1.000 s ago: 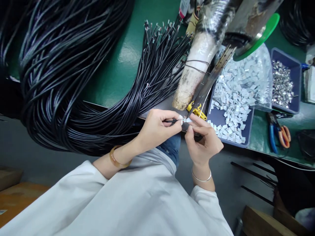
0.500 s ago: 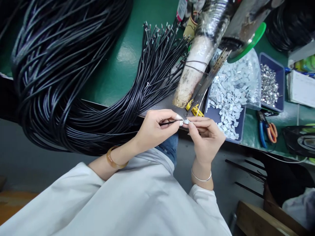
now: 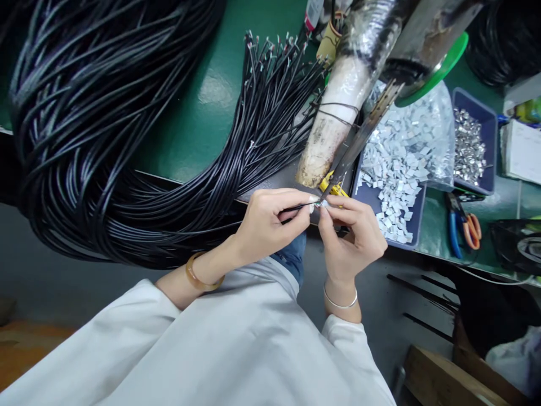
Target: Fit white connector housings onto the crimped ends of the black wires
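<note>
My left hand (image 3: 274, 223) pinches a black cable (image 3: 299, 207) near its end between thumb and fingers. Close against it, my right hand (image 3: 353, 231) is closed at the fingertips on a small whitish piece (image 3: 324, 203) by the cable's end; fingers partly hide it. A dark metal bar (image 3: 349, 155) slants down from above, its narrow lower end right at both sets of fingertips. Just behind them shows a yellow part (image 3: 332, 185). Left of my hands, a thick bundle of black cables (image 3: 220, 180) fans out with stripped ends on the green table (image 3: 169, 141).
A white pipe (image 3: 325, 124) wrapped in clear film leans over the work spot. To the right are a blue tray (image 3: 416, 225) with small white pieces, a bin (image 3: 490, 135) of metal parts, and pliers (image 3: 462, 228). The table's front edge runs beside my hands.
The dark bar's lower end has come down to the fingertips. My right hand has turned slightly, and the whitish piece is more covered. The view has shifted a little.
</note>
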Demonstrator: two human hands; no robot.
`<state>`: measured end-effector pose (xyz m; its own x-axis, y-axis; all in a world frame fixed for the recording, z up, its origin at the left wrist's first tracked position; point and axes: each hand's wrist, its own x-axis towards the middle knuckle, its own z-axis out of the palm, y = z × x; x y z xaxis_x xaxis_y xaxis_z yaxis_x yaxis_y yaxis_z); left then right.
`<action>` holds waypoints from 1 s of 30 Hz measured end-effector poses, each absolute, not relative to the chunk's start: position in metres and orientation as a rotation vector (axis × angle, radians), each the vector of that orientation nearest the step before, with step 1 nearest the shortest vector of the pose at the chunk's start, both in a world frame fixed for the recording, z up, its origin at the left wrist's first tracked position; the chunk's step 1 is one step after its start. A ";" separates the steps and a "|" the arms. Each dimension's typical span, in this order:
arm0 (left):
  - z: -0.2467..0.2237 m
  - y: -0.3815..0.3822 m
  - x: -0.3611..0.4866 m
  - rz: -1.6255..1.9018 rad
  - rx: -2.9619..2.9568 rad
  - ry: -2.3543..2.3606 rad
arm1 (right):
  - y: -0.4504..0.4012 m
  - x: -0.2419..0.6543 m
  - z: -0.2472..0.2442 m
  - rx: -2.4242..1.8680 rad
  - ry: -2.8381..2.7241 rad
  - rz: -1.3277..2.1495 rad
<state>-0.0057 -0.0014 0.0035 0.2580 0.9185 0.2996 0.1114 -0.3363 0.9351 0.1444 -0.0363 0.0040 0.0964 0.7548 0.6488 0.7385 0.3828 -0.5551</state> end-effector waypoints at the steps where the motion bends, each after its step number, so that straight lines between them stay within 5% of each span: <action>1: 0.004 -0.001 -0.006 1.200 1.687 0.949 | -0.036 0.145 0.004 -1.342 -1.643 0.011; 17: 0.020 -0.009 -0.028 0.641 2.004 0.724 | -0.044 0.159 -0.009 -1.203 -1.394 0.187; 24: 0.018 0.013 -0.074 0.944 2.189 1.731 | -0.043 0.156 -0.006 -1.146 -1.348 0.103; 27: 0.008 0.016 -0.089 0.814 2.227 1.741 | -0.045 0.151 -0.004 -1.193 -1.359 0.105; 30: 0.008 0.004 -0.101 1.039 2.220 1.664 | -0.046 0.149 -0.003 -1.241 -1.366 0.093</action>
<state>-0.1012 0.0037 0.0081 0.1301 0.8974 0.4216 0.7724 -0.3583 0.5243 0.1494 -0.0456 -0.0034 0.3010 0.6807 0.6678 0.5839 0.4221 -0.6935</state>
